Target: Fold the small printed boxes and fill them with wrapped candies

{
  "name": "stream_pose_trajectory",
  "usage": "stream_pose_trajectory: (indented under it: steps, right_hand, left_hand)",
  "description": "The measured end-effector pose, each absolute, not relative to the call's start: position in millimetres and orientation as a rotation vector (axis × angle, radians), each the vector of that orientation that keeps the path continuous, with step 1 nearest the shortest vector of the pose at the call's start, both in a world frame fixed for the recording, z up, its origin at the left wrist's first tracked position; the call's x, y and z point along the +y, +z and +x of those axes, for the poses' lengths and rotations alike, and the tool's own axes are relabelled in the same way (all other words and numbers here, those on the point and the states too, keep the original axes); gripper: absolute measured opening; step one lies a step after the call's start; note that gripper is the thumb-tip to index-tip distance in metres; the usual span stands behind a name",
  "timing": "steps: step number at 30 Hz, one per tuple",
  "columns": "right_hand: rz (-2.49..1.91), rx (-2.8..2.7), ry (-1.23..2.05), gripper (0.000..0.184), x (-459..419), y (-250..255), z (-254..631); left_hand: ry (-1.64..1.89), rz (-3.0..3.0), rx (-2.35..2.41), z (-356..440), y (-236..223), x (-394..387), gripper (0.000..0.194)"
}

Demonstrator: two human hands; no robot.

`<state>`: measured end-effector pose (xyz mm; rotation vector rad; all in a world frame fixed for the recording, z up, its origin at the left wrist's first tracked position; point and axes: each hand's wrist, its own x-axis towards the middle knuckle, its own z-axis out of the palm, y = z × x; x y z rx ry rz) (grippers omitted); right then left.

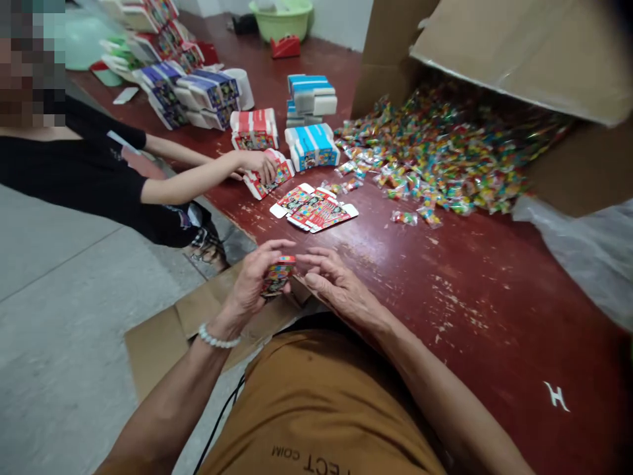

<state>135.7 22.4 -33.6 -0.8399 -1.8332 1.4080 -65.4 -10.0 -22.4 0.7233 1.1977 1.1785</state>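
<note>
I see a pale green tub [283,25] toward the far end of the counter [475,369], a red tape dispenser [285,47] just before it, crumpled clear plastic [576,254] at right, brown cardboard [155,349] by the grey floor [59,330].

I count two hands of my own, one left hand [251,280] and one right hand [333,277], one small box [277,276] in my grip, and one bracelet [219,338]. I see one co-worker [119,188], one big carton [514,59], one bright green basin [281,25], at least two purple bundles [212,89], at least two blue bundles [312,146], overlapping flat boxes [321,210] I can't number, and countless candies [445,152].
</note>
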Motion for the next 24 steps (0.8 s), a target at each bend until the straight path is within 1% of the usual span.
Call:
stream_pose_trajectory:
  steps: [2, 4, 6, 8, 10, 12, 13, 16, 18, 24]
  right_hand:
    - [-0.997, -1.848, 1.223, 0.040, 39.9, -42.9, 149.0]
    - [-1.231, -1.827, 0.924, 0.040, 66.3, -52.3, 165.5]
    - [-1.452, -1.832, 0.670, 0.040, 95.1, -59.6, 177.0]
    - [-1.590, -1.904, 0.493, 0.045, 119.1, -63.3, 177.6]
    - [-1.727, -1.957, 0.367, 0.056, 134.3, -63.6, 167.9]
    - [-1.865, -1.950, 0.316, 0.062, 141.2, -61.5, 154.0]
    - [-1.910, -1.945, 0.315, 0.062, 142.7, -59.9, 147.7]
    - [-1.949, -1.950, 0.367, 0.056, 145.0, -54.9, 137.7]
    - [-1.960, -1.927, 0.431, 0.055, 147.6, -53.2, 138.3]
    - [-1.968, -1.858, 0.565, 0.054, 155.1, -55.8, 144.5]
  left_hand:
    - [1.109, 0.864, 1.499, -97.1, -34.1, -29.5, 0.049]
    - [0.885, 1.103, 1.870, -124.5, -46.9, -46.9, 0.059]
    - [0.758, 1.319, 2.147, -136.5, -58.4, -50.2, 0.068]
    - [0.773, 1.644, 2.247, -126.6, -64.1, -34.6, 0.066]
    - [0.872, 2.026, 2.189, -98.4, -61.6, -4.6, 0.057]
    - [0.790, 2.329, 2.028, -64.3, -53.8, 30.4, 0.048]
    - [0.714, 2.403, 2.013, -49.4, -49.8, 46.9, 0.048]
    - [0.448, 2.444, 2.109, -23.7, -44.0, 83.3, 0.047]
    - [0.344, 2.455, 2.153, -21.0, -45.2, 95.0, 0.044]
    - [0.310, 2.484, 2.232, -25.6, -51.6, 101.5, 0.043]
